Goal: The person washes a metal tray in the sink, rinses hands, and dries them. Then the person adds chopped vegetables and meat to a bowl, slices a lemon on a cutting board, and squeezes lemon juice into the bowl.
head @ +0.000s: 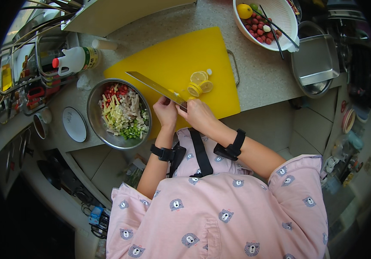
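In my right hand (pixel 200 116) is a broad kitchen knife (pixel 154 86), gripped at the handle end, its blade slanting up to the left over a yellow cutting board (pixel 175 55). My left hand (pixel 166 112) is close against the near side of the blade; its fingertips are partly hidden, so whether they hold anything is unclear. Several lemon slices (pixel 199 77) lie on the board beyond my right hand, beside a small white piece (pixel 209 72). Left of my hands, a steel bowl (pixel 90 121) contains chopped red chili (pixel 115 91), pale strips (pixel 132 103) and chopped greens (pixel 134 130).
A white plastic basket (pixel 289 19) at the far right holds red fruit (pixel 260 27), a lemon (pixel 244 11) and black chopsticks (pixel 271 26). Beside it sits a steel tray (pixel 315 58). At left are a white jug (pixel 75 61), a plate (pixel 74 124) and a wire rack (pixel 38 58).
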A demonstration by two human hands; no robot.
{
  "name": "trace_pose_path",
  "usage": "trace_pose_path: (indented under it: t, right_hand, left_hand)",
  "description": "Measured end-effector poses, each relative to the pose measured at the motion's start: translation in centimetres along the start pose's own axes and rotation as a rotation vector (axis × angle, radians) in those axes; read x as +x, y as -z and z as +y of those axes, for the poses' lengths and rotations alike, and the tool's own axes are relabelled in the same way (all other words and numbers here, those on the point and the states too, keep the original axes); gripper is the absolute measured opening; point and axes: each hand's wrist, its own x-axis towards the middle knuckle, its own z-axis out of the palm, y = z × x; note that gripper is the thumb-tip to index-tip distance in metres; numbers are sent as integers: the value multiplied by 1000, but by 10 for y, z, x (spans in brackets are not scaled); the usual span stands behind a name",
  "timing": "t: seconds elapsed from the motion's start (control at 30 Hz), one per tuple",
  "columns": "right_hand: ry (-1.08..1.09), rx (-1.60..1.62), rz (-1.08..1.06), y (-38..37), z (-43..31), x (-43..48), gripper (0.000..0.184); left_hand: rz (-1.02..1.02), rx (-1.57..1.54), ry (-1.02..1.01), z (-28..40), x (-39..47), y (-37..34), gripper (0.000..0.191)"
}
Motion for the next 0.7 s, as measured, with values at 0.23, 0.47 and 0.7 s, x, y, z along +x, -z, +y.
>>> trace_pose_path:
  t: [0.23,0.47,0.7]
  right_hand:
    - [-87,7,-55,19,12,-31,38]
    - [1,32,12,-1,2,6,40]
    - [-97,52,-61,14,19,-28,39]
  left_hand:
    - [-22,-14,-42,-5,1,-1,15]
    - [-33,10,-59,-11,3,-1,17]
    - [-57,-23,-60,-8,2,-3,19]
